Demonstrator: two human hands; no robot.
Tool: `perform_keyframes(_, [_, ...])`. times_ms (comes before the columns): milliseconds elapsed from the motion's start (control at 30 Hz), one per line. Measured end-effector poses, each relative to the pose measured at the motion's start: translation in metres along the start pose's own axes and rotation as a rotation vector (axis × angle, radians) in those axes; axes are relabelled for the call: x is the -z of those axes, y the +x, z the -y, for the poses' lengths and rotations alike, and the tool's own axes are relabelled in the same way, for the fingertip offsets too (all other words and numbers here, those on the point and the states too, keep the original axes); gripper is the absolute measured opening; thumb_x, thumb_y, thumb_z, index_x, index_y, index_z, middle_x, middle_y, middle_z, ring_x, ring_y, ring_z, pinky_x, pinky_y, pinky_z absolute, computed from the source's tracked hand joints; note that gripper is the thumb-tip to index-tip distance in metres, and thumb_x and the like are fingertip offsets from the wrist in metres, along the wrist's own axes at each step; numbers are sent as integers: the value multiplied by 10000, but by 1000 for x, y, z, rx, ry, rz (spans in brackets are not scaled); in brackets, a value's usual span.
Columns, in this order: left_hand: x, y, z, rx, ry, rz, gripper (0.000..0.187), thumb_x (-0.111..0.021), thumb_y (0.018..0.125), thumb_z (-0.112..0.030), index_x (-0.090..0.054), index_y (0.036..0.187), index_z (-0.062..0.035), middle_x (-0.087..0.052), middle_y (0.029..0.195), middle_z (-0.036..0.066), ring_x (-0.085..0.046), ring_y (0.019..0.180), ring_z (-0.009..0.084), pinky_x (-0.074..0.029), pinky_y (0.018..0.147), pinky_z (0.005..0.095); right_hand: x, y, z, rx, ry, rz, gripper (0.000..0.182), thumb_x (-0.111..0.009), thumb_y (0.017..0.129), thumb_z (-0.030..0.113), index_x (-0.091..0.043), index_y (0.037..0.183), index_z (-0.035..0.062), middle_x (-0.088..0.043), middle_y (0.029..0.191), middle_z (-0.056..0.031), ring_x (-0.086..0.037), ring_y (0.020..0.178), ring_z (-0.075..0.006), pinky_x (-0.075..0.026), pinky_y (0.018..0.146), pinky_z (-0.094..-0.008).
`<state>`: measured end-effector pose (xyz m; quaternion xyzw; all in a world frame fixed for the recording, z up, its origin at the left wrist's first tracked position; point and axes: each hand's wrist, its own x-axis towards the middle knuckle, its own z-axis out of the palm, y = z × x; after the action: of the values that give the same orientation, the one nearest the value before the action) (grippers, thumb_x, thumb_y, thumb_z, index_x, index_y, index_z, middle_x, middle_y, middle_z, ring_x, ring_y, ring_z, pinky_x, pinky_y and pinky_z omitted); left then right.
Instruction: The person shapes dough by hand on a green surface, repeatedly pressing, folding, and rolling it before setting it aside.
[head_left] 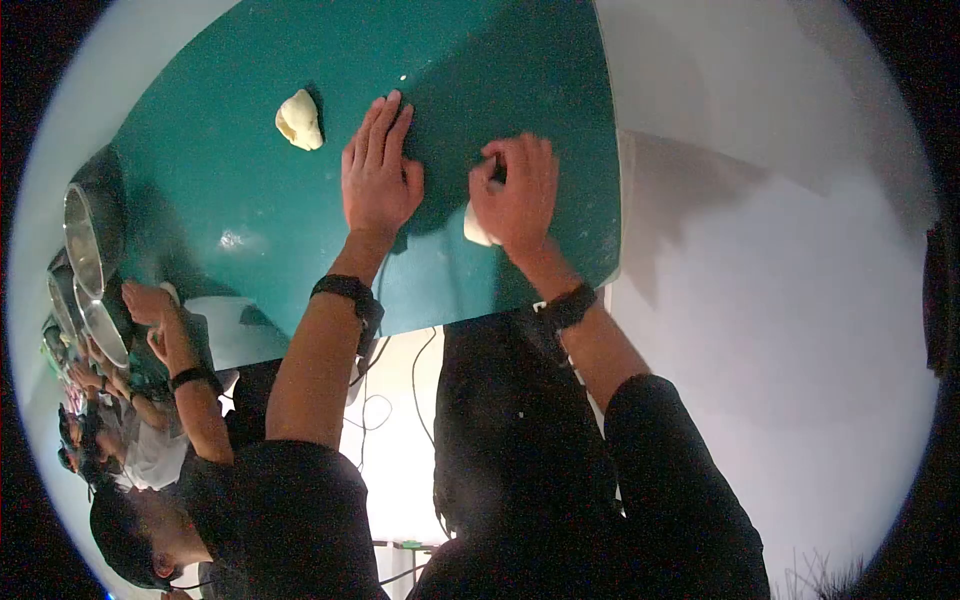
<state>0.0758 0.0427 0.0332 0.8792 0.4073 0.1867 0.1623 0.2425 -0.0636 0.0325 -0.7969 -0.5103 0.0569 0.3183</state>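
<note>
On the green table (210, 175), my left hand (381, 172) lies palm down, fingers extended, gripping nothing. My right hand (520, 195) is half-curled over a pale lump (476, 227), partly hidden; grip cannot be determined. A second lump (299, 120) rests left of my left hand.

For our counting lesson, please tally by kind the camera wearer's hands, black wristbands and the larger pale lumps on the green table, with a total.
Left hand, right hand: 2 hands
Left wristband, right wristband: 2 black wristbands
Uncovered lump, partly covered lump: 2 pale lumps
Total: 6
</note>
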Motion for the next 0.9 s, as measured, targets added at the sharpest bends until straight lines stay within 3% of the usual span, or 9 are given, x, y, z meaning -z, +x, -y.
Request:
perform_keyframes(200, [-4,0,2,-14,-8,-33,645,-562,837,-97,-544,1482,-103,-470,1617,80,-449,1490,314,-371,1208,491,-10,54,-14,61,30,-15,164,-734,811,192,-621,915,134,-588,903,-75,-582,922,-336,-442,817,-511])
perform_keyframes(367, [3,0,-1,-16,-10,-15,666,-578,819,-71,-542,1483,-101,-477,1610,81,-456,1481,320,-385,1194,497,-20,47,-23,37,141,-102,153,-736,817,178,-628,915,130,-593,867,-65,-596,866,-322,-462,775,-494])
perform_keyframes(567, [2,-1,-1,-23,-16,-11,676,-593,814,-71,-538,1487,-109,-467,1617,79,-455,1479,327,-380,1194,498,35,-15,-7,-66,205,197,277,-751,876,208,-659,1112,97,-666,986,-120,-654,947,-360,-534,855,-497])
perform_keyframes(667, [1,1,1,-24,-6,0,671,-594,826,-80,-533,1493,-116,-458,1623,78,-448,1483,331,-371,1200,499,63,-37,-5,-113,273,238,454,-791,893,266,-613,1259,67,-680,1047,-152,-684,960,-329,-567,853,-464])
perform_keyframes(767, [1,0,0,-29,-2,6,666,-594,837,-90,-528,1499,-120,-458,1621,78,-440,1487,333,-367,1201,501,79,-52,-6,-303,393,335,573,-822,889,293,-557,1328,37,-689,1022,-145,-703,878,-269,-583,789,-407])
perform_keyframes(900, [2,0,1,-24,10,5,663,-595,846,-101,-523,1504,-124,-459,1619,78,-440,1483,333,-369,1197,504,94,-57,-11,-469,336,355,567,-819,905,298,-547,1318,21,-701,965,-124,-697,788,-222,-586,732,-361])
